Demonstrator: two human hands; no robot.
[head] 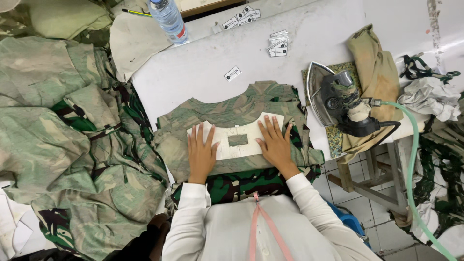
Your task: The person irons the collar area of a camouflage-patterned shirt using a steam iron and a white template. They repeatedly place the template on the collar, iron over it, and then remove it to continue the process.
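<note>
A camouflage fabric piece (232, 108) lies on the white ironing table (203, 63) in front of me. On it rests a white cardboard template (241, 128) with a small rectangular cut-out in its middle. My left hand (200, 152) presses flat on the template's left end, fingers spread. My right hand (275, 142) lies flat on its right end, fingers apart too. Neither hand grips anything. A darker camouflage layer (241, 183) shows under the piece near my body.
A steam iron (338, 99) stands on its pad at the right, with a green hose (411, 159) trailing down. A water bottle (169, 19) and small paper tags (278, 46) lie at the far edge. A heap of camouflage garments (67, 145) fills the left.
</note>
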